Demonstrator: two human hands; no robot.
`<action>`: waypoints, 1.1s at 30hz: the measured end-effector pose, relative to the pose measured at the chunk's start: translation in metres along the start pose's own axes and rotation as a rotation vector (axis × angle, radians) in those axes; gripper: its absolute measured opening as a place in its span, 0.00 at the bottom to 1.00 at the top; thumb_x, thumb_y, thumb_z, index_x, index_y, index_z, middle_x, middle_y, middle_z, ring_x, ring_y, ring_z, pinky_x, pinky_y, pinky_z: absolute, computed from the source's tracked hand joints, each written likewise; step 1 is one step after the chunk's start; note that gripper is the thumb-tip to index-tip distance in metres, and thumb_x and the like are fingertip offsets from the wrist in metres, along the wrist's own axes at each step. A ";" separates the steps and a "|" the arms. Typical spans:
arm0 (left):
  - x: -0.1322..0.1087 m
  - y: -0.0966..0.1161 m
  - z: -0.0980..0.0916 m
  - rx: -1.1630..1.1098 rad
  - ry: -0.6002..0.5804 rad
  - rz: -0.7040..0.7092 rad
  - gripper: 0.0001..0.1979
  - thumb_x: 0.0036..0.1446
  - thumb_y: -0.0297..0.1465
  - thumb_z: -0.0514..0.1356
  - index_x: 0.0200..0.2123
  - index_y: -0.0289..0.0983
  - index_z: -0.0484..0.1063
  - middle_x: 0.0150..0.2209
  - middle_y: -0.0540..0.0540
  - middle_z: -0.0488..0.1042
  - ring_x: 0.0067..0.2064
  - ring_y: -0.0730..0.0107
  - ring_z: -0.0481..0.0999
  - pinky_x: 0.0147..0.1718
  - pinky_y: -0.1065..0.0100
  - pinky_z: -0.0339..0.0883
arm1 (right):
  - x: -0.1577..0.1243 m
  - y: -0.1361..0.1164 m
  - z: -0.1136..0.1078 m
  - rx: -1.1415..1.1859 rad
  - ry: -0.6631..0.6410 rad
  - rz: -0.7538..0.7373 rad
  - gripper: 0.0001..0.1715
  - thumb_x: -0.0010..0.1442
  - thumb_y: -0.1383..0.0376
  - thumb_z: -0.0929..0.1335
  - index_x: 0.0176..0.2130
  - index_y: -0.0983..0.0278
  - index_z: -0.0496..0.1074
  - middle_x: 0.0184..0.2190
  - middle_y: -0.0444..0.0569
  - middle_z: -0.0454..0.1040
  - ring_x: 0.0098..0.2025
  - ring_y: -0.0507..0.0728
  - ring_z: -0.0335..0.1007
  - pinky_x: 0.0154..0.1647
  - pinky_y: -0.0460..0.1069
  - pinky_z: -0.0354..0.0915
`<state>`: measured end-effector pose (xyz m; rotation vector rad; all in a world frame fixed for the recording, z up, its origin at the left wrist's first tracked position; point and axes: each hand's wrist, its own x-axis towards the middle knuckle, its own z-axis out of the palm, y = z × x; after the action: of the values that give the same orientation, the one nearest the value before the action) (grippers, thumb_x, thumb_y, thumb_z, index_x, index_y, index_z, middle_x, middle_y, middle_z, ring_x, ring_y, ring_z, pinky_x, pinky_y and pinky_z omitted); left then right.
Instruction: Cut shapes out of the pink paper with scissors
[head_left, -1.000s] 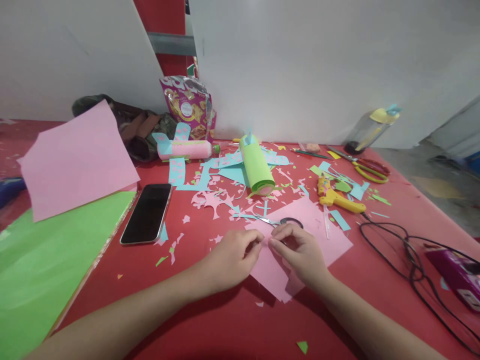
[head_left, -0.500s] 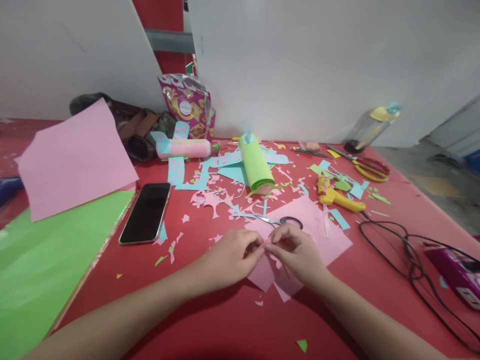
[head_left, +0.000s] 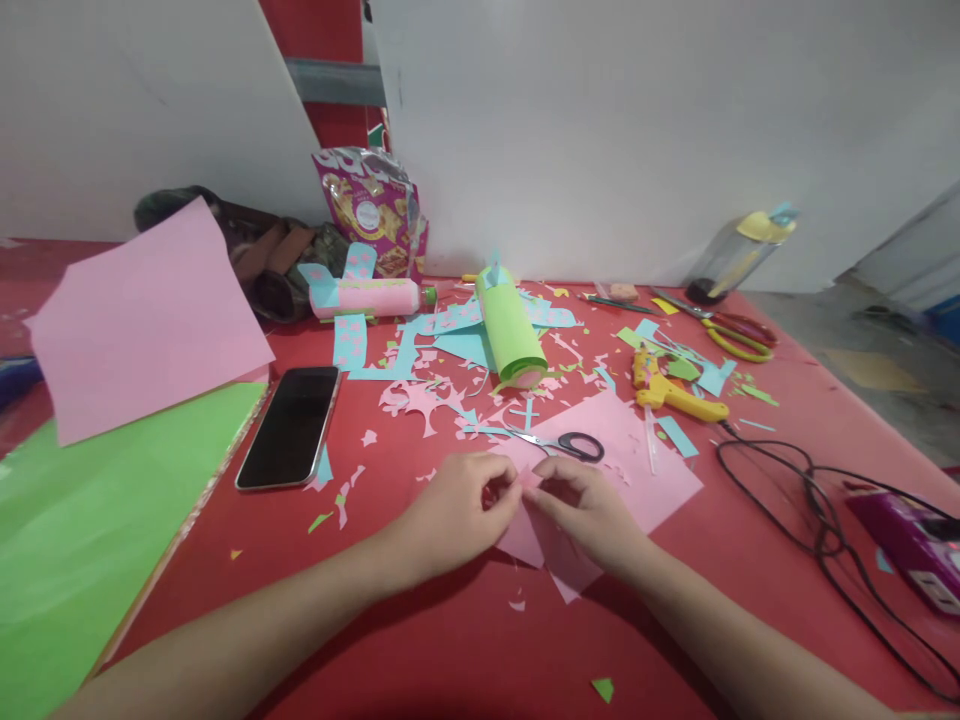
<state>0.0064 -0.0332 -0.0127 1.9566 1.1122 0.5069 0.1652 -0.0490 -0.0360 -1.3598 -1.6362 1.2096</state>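
Observation:
My left hand [head_left: 466, 512] and my right hand [head_left: 596, 515] meet low in the middle of the view, fingertips close together. Both have thumb and fingers in a pinch on a small piece of pink paper [head_left: 529, 481], partly hidden by the fingers. Beneath and beyond them lies a pink sheet [head_left: 664, 482] on the red table. Small scissors [head_left: 581, 446] with dark handles rest just past my right fingertips, partly on that sheet. Further back lies a green paper-wrapped cylinder [head_left: 510, 335] with light blue wings [head_left: 457, 318], among pink and blue scraps.
A phone [head_left: 291, 428] lies left of my hands, near green paper [head_left: 135, 500] and a large pink sheet [head_left: 150, 320]. On the right are a yellow glue gun [head_left: 682, 398], its black cable [head_left: 821, 530] and larger scissors [head_left: 739, 335]. Behind stand a snack bag [head_left: 375, 215] and a pink-wrapped bottle [head_left: 379, 297].
My right hand has shifted slightly left and its fingers have moved on the pink piece. The part hanging below my right fingers no longer shows there. The scissors and surroundings stay put.

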 end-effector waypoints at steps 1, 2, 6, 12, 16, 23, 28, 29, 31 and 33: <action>0.000 0.000 0.000 -0.004 -0.002 0.002 0.09 0.51 0.27 0.49 0.20 0.34 0.61 0.20 0.52 0.62 0.22 0.78 0.59 0.21 0.75 0.53 | 0.000 0.000 0.000 -0.036 0.012 -0.012 0.06 0.50 0.65 0.64 0.23 0.64 0.64 0.21 0.43 0.67 0.25 0.51 0.62 0.26 0.46 0.61; 0.000 0.000 0.001 -0.006 -0.002 0.003 0.09 0.50 0.26 0.49 0.19 0.34 0.60 0.19 0.53 0.61 0.22 0.79 0.58 0.21 0.75 0.53 | 0.000 0.000 0.000 -0.070 0.021 -0.024 0.05 0.49 0.66 0.64 0.23 0.63 0.64 0.20 0.43 0.67 0.24 0.51 0.63 0.26 0.46 0.61; 0.000 -0.001 0.003 0.002 -0.031 -0.030 0.10 0.48 0.27 0.49 0.17 0.35 0.56 0.17 0.54 0.58 0.21 0.79 0.56 0.19 0.75 0.49 | -0.002 0.002 0.001 -0.168 0.040 -0.064 0.04 0.49 0.68 0.64 0.23 0.63 0.65 0.21 0.44 0.69 0.24 0.51 0.64 0.26 0.46 0.61; 0.001 -0.005 -0.001 0.022 -0.159 -0.042 0.11 0.50 0.29 0.49 0.18 0.34 0.62 0.18 0.52 0.62 0.22 0.78 0.59 0.19 0.76 0.51 | -0.003 -0.002 -0.002 -0.287 -0.028 -0.121 0.06 0.50 0.68 0.64 0.23 0.64 0.66 0.20 0.44 0.70 0.23 0.51 0.64 0.24 0.45 0.59; 0.001 -0.003 -0.015 -0.006 -0.266 -0.007 0.09 0.49 0.28 0.50 0.26 0.33 0.69 0.24 0.49 0.70 0.26 0.76 0.66 0.24 0.76 0.58 | -0.004 -0.005 -0.003 -0.371 -0.155 -0.167 0.07 0.51 0.68 0.64 0.23 0.64 0.68 0.20 0.45 0.71 0.22 0.51 0.65 0.24 0.45 0.59; -0.002 0.001 -0.027 0.143 -0.446 0.100 0.12 0.52 0.35 0.54 0.28 0.33 0.72 0.24 0.47 0.72 0.26 0.74 0.68 0.24 0.75 0.58 | -0.007 -0.008 -0.002 -0.469 -0.281 -0.254 0.06 0.51 0.69 0.64 0.24 0.66 0.68 0.22 0.48 0.72 0.24 0.52 0.67 0.26 0.45 0.61; -0.002 -0.004 -0.017 0.234 -0.460 0.147 0.12 0.53 0.31 0.52 0.26 0.33 0.73 0.22 0.46 0.73 0.22 0.76 0.67 0.24 0.75 0.57 | -0.008 -0.008 0.000 -0.488 -0.316 -0.340 0.08 0.53 0.67 0.64 0.24 0.66 0.69 0.22 0.49 0.72 0.26 0.53 0.67 0.28 0.47 0.62; -0.001 -0.005 -0.016 0.233 -0.458 0.146 0.13 0.53 0.31 0.52 0.26 0.33 0.73 0.21 0.46 0.73 0.22 0.76 0.66 0.23 0.75 0.57 | -0.007 -0.007 0.000 -0.483 -0.323 -0.357 0.08 0.54 0.66 0.63 0.25 0.66 0.69 0.22 0.49 0.72 0.26 0.53 0.67 0.28 0.47 0.61; 0.001 -0.006 -0.016 0.224 -0.450 0.142 0.13 0.53 0.30 0.52 0.25 0.33 0.74 0.20 0.46 0.73 0.21 0.76 0.66 0.22 0.75 0.56 | -0.007 -0.005 -0.002 -0.471 -0.310 -0.389 0.09 0.55 0.66 0.63 0.27 0.66 0.68 0.23 0.49 0.72 0.27 0.53 0.67 0.29 0.47 0.61; 0.003 -0.008 -0.021 0.210 -0.424 0.135 0.12 0.52 0.29 0.52 0.26 0.33 0.74 0.21 0.47 0.73 0.21 0.76 0.66 0.22 0.75 0.56 | -0.005 -0.003 -0.004 -0.472 -0.231 -0.407 0.08 0.56 0.66 0.61 0.29 0.66 0.67 0.25 0.49 0.72 0.29 0.53 0.67 0.31 0.48 0.61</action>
<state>-0.0105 -0.0192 -0.0065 2.1988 0.7914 0.0330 0.1693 -0.0532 -0.0315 -1.0895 -2.3342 0.7882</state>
